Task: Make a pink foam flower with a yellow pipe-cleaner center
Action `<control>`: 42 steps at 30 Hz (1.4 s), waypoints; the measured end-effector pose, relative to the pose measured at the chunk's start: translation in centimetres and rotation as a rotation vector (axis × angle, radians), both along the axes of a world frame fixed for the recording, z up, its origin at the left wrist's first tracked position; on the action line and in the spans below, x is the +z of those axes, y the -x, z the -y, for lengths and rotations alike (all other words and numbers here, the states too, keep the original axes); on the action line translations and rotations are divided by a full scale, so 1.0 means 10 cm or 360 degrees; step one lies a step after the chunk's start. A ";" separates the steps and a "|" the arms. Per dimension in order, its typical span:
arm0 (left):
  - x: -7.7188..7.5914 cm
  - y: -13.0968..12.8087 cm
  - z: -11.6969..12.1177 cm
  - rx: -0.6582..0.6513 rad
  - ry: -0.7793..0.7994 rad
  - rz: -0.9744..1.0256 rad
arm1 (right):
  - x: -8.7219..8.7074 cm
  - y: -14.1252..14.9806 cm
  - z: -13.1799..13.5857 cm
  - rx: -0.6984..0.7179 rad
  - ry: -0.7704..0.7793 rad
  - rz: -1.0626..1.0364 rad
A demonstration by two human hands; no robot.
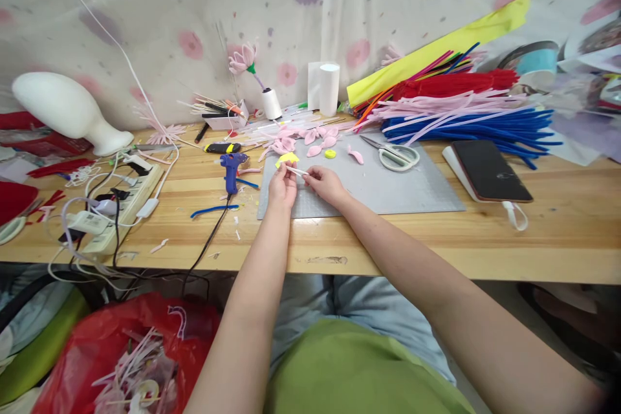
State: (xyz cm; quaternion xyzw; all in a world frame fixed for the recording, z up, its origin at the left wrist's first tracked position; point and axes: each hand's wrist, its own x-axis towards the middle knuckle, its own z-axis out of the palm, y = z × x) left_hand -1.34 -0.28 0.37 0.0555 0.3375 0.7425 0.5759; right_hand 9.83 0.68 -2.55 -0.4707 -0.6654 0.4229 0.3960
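Note:
My left hand (pixel 283 189) is closed at the front left of the grey cutting mat (pixel 412 197). A thin white stick (pixel 297 171) runs from its fingertips to my right hand (pixel 324 184), which pinches the other end. Right at my left fingertips is a small yellow piece (pixel 287 159); whether it is attached to the stick I cannot tell. Just beyond my hands lie several pink fuzzy petals (pixel 314 151) and a small yellow roll (pixel 330 154). Scissors (pixel 398 156) with pale handles rest on the mat to the right.
A blue glue gun (pixel 231 171) stands left of my hands, its cord hanging over the table edge. Pipe cleaner bundles (pixel 466 124) and a phone (pixel 491 170) are on the right. Farther left are a power strip (pixel 127 204) and a white foam head (pixel 68 107).

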 end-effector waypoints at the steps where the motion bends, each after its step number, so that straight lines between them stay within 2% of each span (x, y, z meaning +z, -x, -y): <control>1: 0.00 0.00 0.00 0.0006 0.0010 0.0019 | -0.01 0.00 0.00 -0.0015 0.0002 0.0009; 9: -0.02 0.04 -0.03 0.0055 0.0050 0.0153 | 0.04 -0.02 0.02 -0.0077 0.0107 0.0037; 17: -0.05 0.03 -0.03 0.0062 0.0052 0.0101 | 0.01 -0.06 0.00 -0.0073 0.0010 0.0073; 24: -0.01 0.02 -0.01 0.0049 0.0065 -0.0080 | 0.04 -0.07 -0.01 -0.0019 0.0115 -0.0139; 27: -0.03 0.00 0.01 -0.0056 -0.0011 -0.0335 | 0.05 -0.10 -0.02 0.0004 0.0119 -0.0225; 33: -0.13 -0.05 0.02 -0.0357 -0.0010 -0.0841 | 0.06 -0.20 -0.05 -0.0011 -0.0161 -0.0078; 37: -0.18 -0.05 0.02 -0.0552 -0.0055 -0.0914 | 0.10 -0.25 -0.06 0.0020 -0.0204 0.0020; 42: -0.21 -0.03 0.02 -0.0608 -0.0047 -0.0983 | 0.13 -0.28 -0.06 0.0099 -0.0203 0.0075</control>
